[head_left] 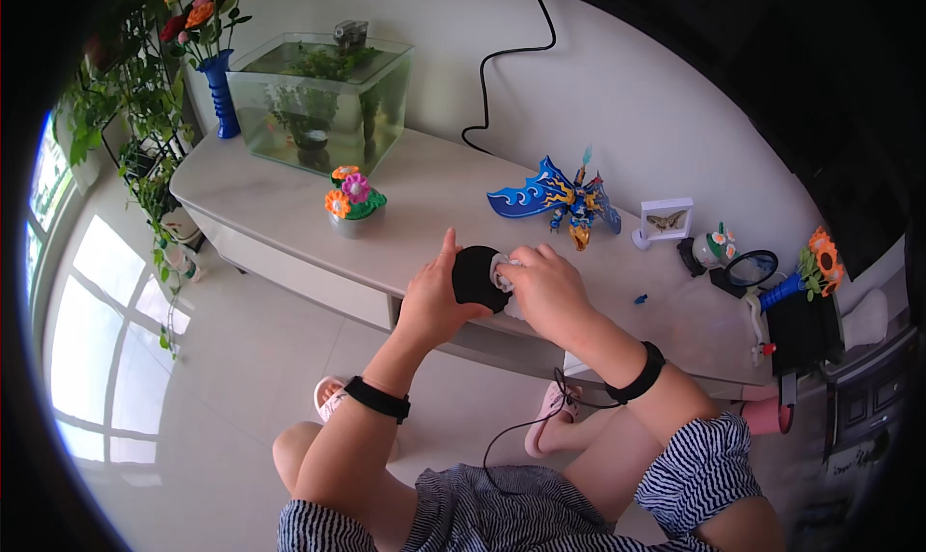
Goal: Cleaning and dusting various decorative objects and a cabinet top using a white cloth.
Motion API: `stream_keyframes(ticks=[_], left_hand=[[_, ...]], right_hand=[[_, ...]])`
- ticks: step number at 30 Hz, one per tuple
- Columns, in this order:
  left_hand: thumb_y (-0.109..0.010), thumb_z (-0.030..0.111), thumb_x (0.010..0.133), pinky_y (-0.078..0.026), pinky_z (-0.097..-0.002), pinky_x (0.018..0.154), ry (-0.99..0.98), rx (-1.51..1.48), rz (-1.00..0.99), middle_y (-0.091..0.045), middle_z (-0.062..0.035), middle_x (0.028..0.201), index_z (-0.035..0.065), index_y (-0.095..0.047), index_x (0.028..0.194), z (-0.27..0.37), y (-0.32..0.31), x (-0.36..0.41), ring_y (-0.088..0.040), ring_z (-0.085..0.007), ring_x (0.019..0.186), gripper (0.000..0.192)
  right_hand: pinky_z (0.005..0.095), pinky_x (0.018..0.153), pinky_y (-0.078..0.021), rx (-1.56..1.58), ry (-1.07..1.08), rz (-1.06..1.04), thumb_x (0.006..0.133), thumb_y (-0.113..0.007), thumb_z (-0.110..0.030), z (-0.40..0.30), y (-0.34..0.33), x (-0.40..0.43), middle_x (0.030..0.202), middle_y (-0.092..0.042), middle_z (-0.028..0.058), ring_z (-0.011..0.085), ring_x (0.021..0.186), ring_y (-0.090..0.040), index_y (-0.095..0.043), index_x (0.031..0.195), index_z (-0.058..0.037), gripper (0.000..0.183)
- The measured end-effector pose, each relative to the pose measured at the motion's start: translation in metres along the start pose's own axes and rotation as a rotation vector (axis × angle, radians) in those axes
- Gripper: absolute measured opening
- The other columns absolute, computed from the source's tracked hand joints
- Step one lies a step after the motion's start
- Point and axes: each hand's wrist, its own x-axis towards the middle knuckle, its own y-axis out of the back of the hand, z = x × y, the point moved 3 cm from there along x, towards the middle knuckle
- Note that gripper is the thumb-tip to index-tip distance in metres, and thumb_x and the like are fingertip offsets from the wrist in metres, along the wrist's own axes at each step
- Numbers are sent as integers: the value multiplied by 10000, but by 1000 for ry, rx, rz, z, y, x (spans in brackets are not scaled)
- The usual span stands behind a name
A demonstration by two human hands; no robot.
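My left hand (432, 295) grips the left edge of a round black disc-like object (475, 280), thumb below and fingers above. The disc is held up over the front edge of the cabinet. My right hand (546, 288) pinches a crumpled white cloth or tissue (502, 271) against the disc's right side. Part of the white material hangs under the right hand. Beyond the hands, a blue winged dragon figure (579, 205) stands on the cabinet, and a pot of crocheted flowers (353, 208) stands to the left.
A glass fish tank (318, 104) and a blue vase (221, 93) stand at the cabinet's (434, 183) back left. On the right are a framed butterfly (666, 220), a small blue piece (641, 299), a round mirror-like object (751, 268) and another blue vase (783, 290). A black cable (482, 82) runs down the wall.
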Motion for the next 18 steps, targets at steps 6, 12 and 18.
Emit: stream_keyframes(ticks=[6,12,18], left_hand=[[-888,188,605,-466,-423,975,49,65,-15,-557,-165,1343,40,-199,1531,7,5,4,-557,-379,1182,1164],[-845,151,667,-471,-428,989,8,94,111,-405,-233,1474,43,-216,1523,3,14,9,-530,-410,1223,1068],[-823,126,693,-445,-421,1030,12,53,148,-377,-219,1500,45,-242,1517,5,23,7,-479,-410,1280,1012]], right_hand=[[368,821,-523,394,-83,-240,784,-657,-76,3,17,-19,1063,-646,46,265,963,-616,-724,1043,-129,273],[392,879,-508,446,-10,-331,804,-669,-136,-8,-1,-20,1115,-639,56,287,1008,-619,-718,1028,-135,230],[395,888,-512,408,47,-265,797,-690,-127,-19,-27,4,1159,-637,65,291,1044,-617,-693,1073,-115,276]])
